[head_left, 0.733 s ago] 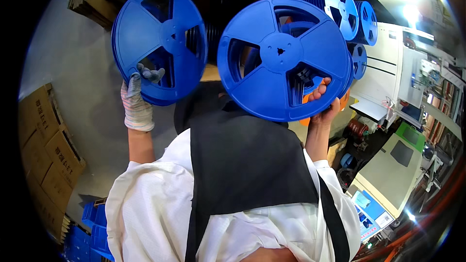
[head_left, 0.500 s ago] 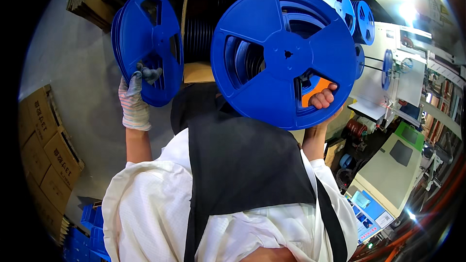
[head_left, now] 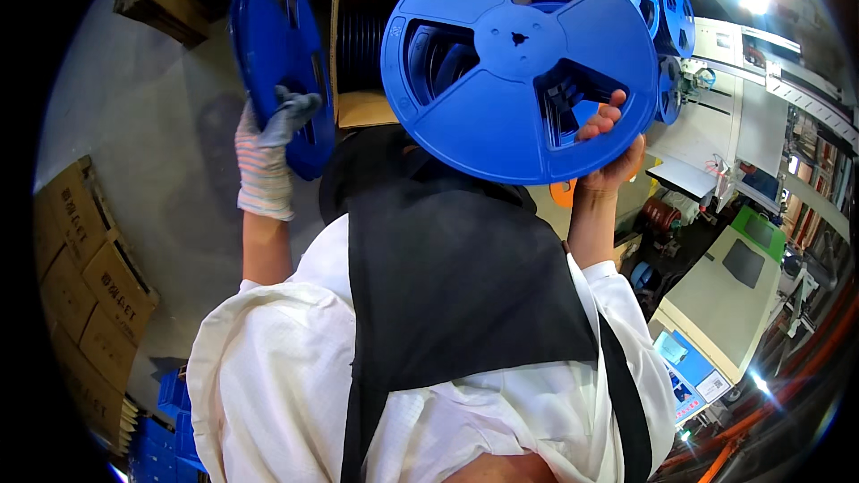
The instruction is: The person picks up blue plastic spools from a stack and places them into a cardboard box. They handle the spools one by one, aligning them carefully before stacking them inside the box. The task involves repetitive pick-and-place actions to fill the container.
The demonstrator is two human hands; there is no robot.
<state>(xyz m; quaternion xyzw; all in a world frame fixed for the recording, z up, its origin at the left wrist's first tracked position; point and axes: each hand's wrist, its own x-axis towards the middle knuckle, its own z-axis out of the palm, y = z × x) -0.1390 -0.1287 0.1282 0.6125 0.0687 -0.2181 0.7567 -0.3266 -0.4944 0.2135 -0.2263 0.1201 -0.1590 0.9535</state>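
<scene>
Blue reels fill both hands, each raised well above the white-sleeved shoulders with the forearms rising nearly straight up from the lower part of the view. The right hand (head_left: pixel 608 147), bare, is lifted highest; its fingers (head_left: pixel 601 122) hook through one of the cut-out windows of the large blue reel (head_left: pixel 501 80) while the palm cups the lower rim, so this reel is held with its flat face toward the camera, just in front of an open cardboard box (head_left: pixel 362 107). The left hand (head_left: pixel 268 147), in a striped knit glove with grey fingertips, is closed on the edge of a second blue reel (head_left: pixel 277 62), turned nearly edge-on and tilted, beside the box's left wall. The two reels are apart, with the box opening between them. More blue reels (head_left: pixel 658 8) stand upright in a row at upper right, behind the large one. Brown cartons (head_left: pixel 85 277) are stacked on the floor at left.
</scene>
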